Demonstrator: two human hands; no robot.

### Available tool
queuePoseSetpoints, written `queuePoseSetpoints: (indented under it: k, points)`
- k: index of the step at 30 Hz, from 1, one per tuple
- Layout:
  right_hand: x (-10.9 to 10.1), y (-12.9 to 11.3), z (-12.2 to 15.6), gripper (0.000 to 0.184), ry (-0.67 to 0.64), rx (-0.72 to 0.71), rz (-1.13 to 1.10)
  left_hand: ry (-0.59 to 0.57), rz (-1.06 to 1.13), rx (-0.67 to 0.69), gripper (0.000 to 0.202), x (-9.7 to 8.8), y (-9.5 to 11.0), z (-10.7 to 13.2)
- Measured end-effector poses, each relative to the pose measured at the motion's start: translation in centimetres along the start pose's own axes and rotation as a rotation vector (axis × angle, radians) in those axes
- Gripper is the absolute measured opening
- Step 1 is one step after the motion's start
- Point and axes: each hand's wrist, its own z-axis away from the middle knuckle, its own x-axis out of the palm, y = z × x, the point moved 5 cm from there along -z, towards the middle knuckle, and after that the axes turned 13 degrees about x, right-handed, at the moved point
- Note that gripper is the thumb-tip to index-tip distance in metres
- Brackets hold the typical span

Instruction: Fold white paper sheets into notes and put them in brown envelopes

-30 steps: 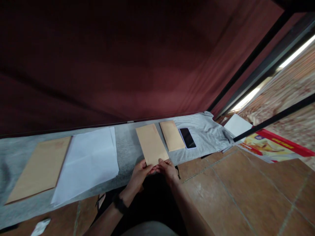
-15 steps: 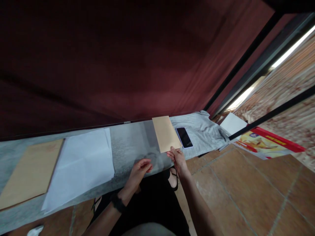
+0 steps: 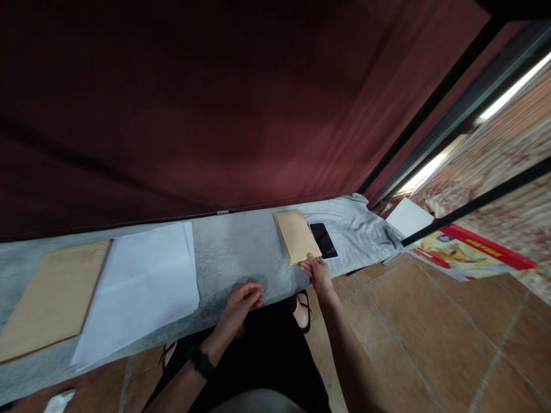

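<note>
My right hand pinches the near edge of a brown paper envelope, which lies in what looks like a small stack on the grey cloth. Close against its right side is a dark-screened phone. My left hand hovers near the cloth's front edge, its fingers curled together with nothing visible in them. To the left, white paper sheets are spread in a loose pile. Beyond them, at the far left, lies a larger brown envelope pile, partly bordered by the sheets.
A grey cloth covers the long narrow surface, with wrinkles at its right end. Behind it hangs a dark red curtain. Black metal bars cross the right side. A red and yellow box sits on the tiled floor.
My right hand has lowered the envelope onto the stack beside the phone, moving slightly right. My left hand has stayed almost in place.
</note>
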Motion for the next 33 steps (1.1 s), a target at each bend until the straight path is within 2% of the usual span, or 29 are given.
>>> queuePoseSetpoints:
  k: [18,33]
  points:
    - [0.2,0.4,-0.2,0.028,0.044,0.065,0.221,-0.002,0.037,0.017,0.038,-0.3,0.1,0.9]
    - [0.3,0.2,-0.3,0.03,0.051,0.063,0.289,-0.02,-0.045,0.052,0.039,-1.8,-0.6,2.1]
